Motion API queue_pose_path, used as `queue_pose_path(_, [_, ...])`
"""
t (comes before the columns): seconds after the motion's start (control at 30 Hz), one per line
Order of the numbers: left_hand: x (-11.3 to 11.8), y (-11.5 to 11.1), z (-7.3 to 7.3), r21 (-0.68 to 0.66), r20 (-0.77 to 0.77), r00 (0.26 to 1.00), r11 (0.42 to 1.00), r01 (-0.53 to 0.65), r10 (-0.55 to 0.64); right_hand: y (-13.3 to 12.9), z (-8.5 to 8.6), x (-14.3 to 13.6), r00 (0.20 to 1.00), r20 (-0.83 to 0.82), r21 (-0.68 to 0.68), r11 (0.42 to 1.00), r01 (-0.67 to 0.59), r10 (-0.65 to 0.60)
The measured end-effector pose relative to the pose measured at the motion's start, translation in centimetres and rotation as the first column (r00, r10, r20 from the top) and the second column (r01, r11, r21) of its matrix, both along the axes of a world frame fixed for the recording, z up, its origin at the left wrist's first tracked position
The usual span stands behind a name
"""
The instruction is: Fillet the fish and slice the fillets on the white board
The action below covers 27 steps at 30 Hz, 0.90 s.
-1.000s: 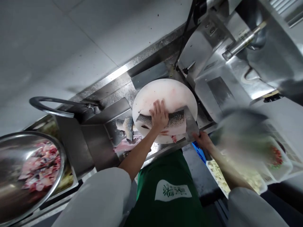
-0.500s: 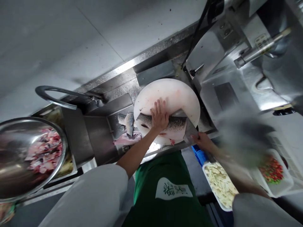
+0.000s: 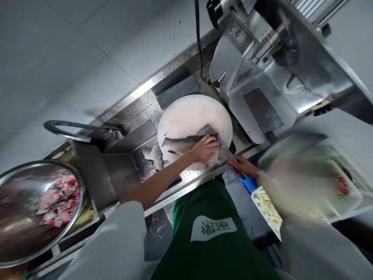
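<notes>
1. Chopped pink-and-red pieces (image 3: pixel 60 202) lie heaped along the right side of a large steel bowl (image 3: pixel 19 212) at far left, its rim overlapping a metal tray.
2. A curved steel faucet (image 3: pixel 84 138) reaches from the wall side toward a metal sink (image 3: pixel 121 171).
3. Inside the sink, scaly fish pieces (image 3: pixel 158 157) sit just beside a round white cutting board.
4. A whole-bodied length of fish (image 3: pixel 181 145) lies across the cutting board (image 3: pixel 192 112), dark back toward the wall, a red bit showing at its lower edge.
5. The left hand (image 3: pixel 205 149) rests over the right part of the fish, fingers together and pointing toward the blade; whether they close on it, one cannot tell.
6. A green apron (image 3: pixel 214 254) with a white printed emblem covers the worker's front below the board.
7. A cleaver (image 3: pixel 225 153) stands at the right end of the fish, its blade showing on both sides; its depth is unclear.
8. The right hand (image 3: pixel 244 165) grips the cleaver, fingers wrapped about its handle.
9. A metal slicing machine (image 3: pixel 262 105) stands beyond the board.
10. Pale slices (image 3: pixel 267 209) fill a tub near the right forearm, while chopped red and green pieces (image 3: pixel 342 188) sit farther right, partly blurred.
</notes>
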State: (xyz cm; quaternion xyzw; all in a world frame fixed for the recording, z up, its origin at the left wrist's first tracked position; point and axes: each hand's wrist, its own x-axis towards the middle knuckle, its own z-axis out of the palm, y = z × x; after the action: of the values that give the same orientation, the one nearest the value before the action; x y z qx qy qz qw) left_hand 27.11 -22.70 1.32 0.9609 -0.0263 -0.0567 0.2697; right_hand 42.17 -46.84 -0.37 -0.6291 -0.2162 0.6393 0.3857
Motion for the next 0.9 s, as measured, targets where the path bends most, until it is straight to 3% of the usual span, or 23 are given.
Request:
queue_pose_path(0.1, [2.8, -0.2, 0.0, 0.026, -0.04, 0.972, 0.972, 0.234, -0.232, 0.0, -0.5, -0.6, 0.983, 0.182, -0.04, 0.999, 0.011, -0.003])
queue_pose_path(0.2, [4.0, 0.2, -0.8, 0.022, -0.047, 0.955, 0.955, 0.296, -0.294, 0.4, -0.9, -0.5, 0.95, 0.313, -0.019, 1.0, -0.014, 0.019])
queue_pose_path(0.27, [3.8, 0.7, -1.3, -0.016, -0.018, 0.963, 0.963, 0.27, -0.27, 0.4, -1.1, -0.6, 0.943, 0.333, -0.01, 1.0, -0.008, 0.011])
queue_pose_path(0.4, [2.5, 1.8, -2.1, -0.123, 0.122, 0.992, 0.992, -0.016, 0.032, -0.1, -1.4, -3.5, 0.968, 0.234, -0.042, 0.994, 0.098, -0.085])
queue_pose_path(0.53, [2.5, 1.7, -3.2, -0.228, 0.203, 0.935, 0.943, -0.244, 0.291, 0.6, -1.9, -9.0, 0.963, 0.102, -0.132, 0.956, 0.263, -0.251])
queue_pose_path(0.6, [2.9, 1.2, -3.5, -0.268, 0.217, 0.916, 0.923, -0.276, 0.336, 1.2, -2.1, -11.2, 0.939, 0.096, -0.153, 0.927, 0.341, -0.33])
queue_pose_path(0.7, [3.2, 0.8, -3.1, -0.29, 0.217, 0.928, 0.928, -0.235, 0.303, 1.5, -2.3, -12.8, 0.913, 0.125, -0.144, 0.904, 0.403, -0.388])
queue_pose_path(0.8, [1.4, 2.1, -1.9, -0.205, 0.2, 0.91, 0.924, -0.324, 0.363, 1.3, -1.9, -12.1, 0.911, 0.128, -0.131, 0.904, 0.407, -0.392])
queue_pose_path(0.83, [0.2, 3.0, -1.5, -0.143, 0.184, 0.881, 0.899, -0.414, 0.435, 1.2, -1.7, -11.5, 0.916, 0.124, -0.133, 0.908, 0.397, -0.382])
queue_pose_path(0.9, [-2.7, 4.8, -1.1, 0.018, 0.128, 0.778, 0.782, -0.623, 0.616, 1.1, -1.1, -10.3, 0.927, 0.124, -0.139, 0.919, 0.369, -0.354])
